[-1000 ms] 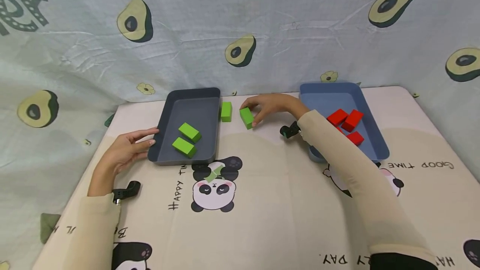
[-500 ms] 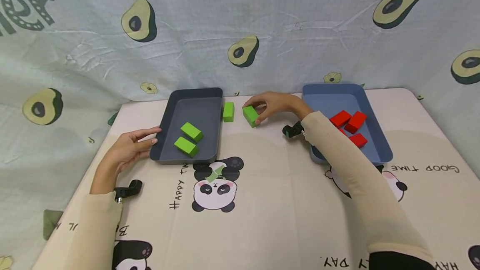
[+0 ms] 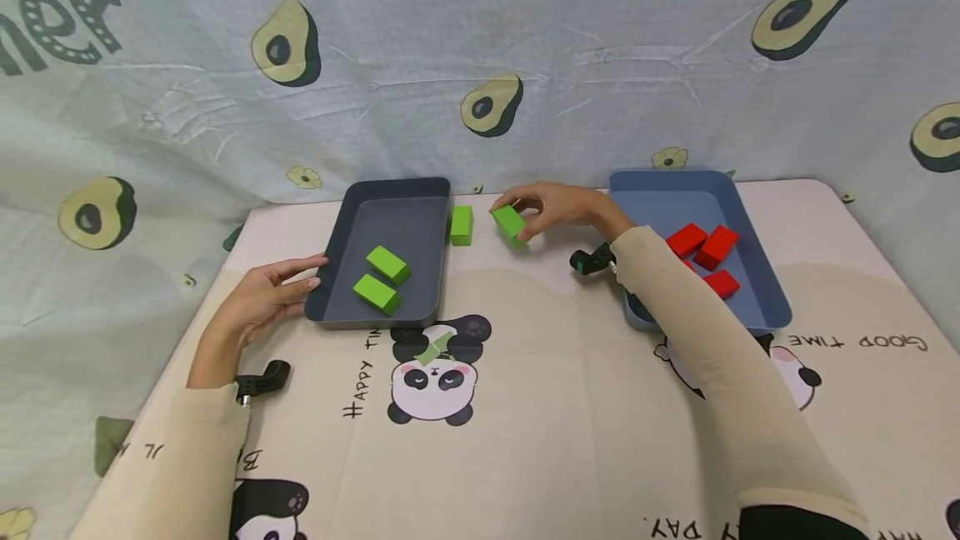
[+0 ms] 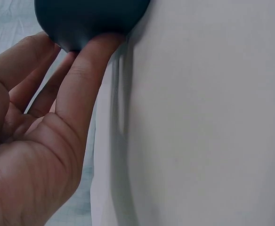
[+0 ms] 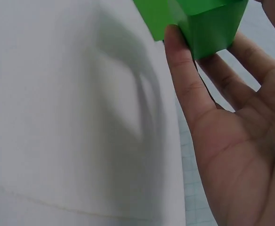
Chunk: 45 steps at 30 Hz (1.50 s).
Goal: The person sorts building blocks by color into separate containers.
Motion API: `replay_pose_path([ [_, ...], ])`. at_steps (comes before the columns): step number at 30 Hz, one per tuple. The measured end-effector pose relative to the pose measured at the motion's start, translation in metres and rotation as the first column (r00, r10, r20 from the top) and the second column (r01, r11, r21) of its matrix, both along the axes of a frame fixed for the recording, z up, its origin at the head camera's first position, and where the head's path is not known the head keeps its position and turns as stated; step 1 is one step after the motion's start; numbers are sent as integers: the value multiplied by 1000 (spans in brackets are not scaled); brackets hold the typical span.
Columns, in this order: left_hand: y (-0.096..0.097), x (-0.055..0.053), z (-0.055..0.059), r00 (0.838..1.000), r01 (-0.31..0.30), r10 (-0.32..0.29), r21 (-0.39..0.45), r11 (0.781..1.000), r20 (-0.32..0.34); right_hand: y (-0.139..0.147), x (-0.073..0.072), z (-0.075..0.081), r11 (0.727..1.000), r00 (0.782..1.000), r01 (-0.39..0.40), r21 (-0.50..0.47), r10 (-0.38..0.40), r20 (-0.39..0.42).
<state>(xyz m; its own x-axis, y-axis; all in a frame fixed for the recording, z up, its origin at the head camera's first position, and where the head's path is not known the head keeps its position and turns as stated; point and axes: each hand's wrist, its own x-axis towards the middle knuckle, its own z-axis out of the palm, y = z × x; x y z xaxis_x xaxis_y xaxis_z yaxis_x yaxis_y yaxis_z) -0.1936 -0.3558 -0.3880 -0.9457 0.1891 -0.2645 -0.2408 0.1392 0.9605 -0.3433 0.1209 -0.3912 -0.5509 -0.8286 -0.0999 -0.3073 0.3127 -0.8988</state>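
Note:
My right hand (image 3: 558, 205) pinches a green block (image 3: 511, 224) between thumb and fingers, to the right of the dark grey tray (image 3: 405, 211). The block is tilted; its shadow shows on the table in the right wrist view, where another green patch (image 5: 154, 16) appears behind it. A second green block (image 3: 462, 226) stands just beside the tray's right wall. Inside the tray lie two more green blocks (image 3: 388, 266). My left hand (image 3: 262, 298) touches the tray's left wall with fairly straight fingers and thumb (image 4: 83, 84). Part of its fingers is hidden.
A blue tray (image 3: 761, 294) with several red blocks (image 3: 716, 247) stands at the right, partly covered by my right sleeve (image 3: 720, 373). A printed cloth covers the table (image 3: 525, 440). Behind the table's back edge hangs a curtain (image 3: 390, 90) with avocado prints.
My right hand has lifted and tilted the green block slightly. The whole head view has shifted a little. My left hand stays at the tray's wall.

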Motion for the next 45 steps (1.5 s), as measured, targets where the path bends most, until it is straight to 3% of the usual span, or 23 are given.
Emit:
replay_pose_path([
  [7,1,1,-1,1000,-6,7,-10,1000,5,1,4,6,996,998,31,-86,-26,62],
  [13,1,1,1,1000,3,-3,-10,1000,1,2,7,15,986,999,42,-159,-37,31],
  [23,2,0,1,1000,9,-8,-21,1000,13,-3,14,25,980,997,70,-186,-64,39],
  [45,3,-1,2,1000,12,-11,-46,999,11,-13,27,36,986,1000,-6,-164,5,-6],
])
